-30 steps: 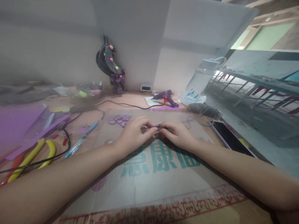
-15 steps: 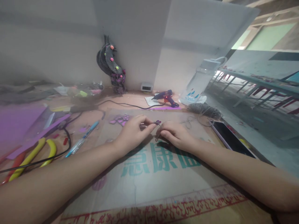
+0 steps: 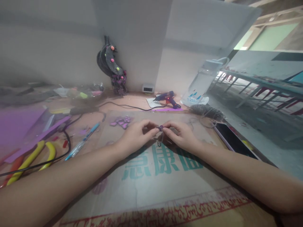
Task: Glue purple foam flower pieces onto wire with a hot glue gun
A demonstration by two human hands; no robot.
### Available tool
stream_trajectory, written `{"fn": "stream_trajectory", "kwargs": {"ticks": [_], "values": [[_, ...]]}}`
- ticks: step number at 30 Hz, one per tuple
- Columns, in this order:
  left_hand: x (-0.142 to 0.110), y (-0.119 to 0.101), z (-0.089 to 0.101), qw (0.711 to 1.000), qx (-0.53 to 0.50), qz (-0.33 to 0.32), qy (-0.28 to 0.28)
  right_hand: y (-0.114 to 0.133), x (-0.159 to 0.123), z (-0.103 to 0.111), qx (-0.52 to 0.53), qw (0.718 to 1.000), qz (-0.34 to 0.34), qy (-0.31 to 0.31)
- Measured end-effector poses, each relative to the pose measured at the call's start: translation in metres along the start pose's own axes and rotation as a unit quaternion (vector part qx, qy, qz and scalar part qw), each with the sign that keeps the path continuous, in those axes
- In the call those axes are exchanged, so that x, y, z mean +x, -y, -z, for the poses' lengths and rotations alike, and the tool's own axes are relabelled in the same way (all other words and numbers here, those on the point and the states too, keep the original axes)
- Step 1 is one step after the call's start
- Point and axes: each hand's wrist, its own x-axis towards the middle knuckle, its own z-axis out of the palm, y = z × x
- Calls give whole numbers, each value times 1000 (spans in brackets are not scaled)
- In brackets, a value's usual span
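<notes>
My left hand and my right hand meet over a flattened cardboard sheet with green lettering. Both pinch a small purple piece between their fingertips. A thin dark wire or string hangs down from that piece toward the cardboard. Both hands have fingers curled in a pinch. A small pile of purple cut shapes lies on the cardboard just left of my left hand.
A purple glue gun with a red light rests at the back, its black cord running left. A clear water bottle, a bundle of wire, a dark tablet, a blue pen, yellow-handled pliers and purple sheets surround the cardboard.
My right hand has risen back to the purple piece and pinches it again beside my left hand. The two hands have closed together.
</notes>
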Motion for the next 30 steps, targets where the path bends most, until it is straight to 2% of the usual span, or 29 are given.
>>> {"fn": "stream_trajectory", "kwargs": {"ticks": [3, 6, 8, 13, 18, 20, 23, 26, 30], "values": [[-2, 1, -1, 997, -68, 5, 47, 1, 1, -1, -13, 1000, -3, -10], [-3, -2, -3, 991, -88, -7, 104, 0, 3, -3, -25, 1000, 7, -14], [-4, -2, -4, 988, -101, -4, 115, 0, 4, -4, -34, 999, 21, -16], [-1, 3, -9, 987, -137, 25, 76, -1, 4, -5, -43, 998, 52, -17], [-2, 2, -5, 998, -53, 7, 12, -3, 4, -6, -43, 998, 34, -18], [-3, -1, -4, 999, -40, 10, 6, -4, 4, -6, -40, 998, 34, -21], [-3, -2, -4, 997, -48, 29, 46, -5, 4, -5, -40, 998, 50, -21], [-1, -1, -6, 990, -99, 47, 91, -6, 3, -5, -44, 996, 76, -21], [2, 2, -8, 954, -234, 114, 146, -9, 3, -5, -50, 994, 94, -20]]}}
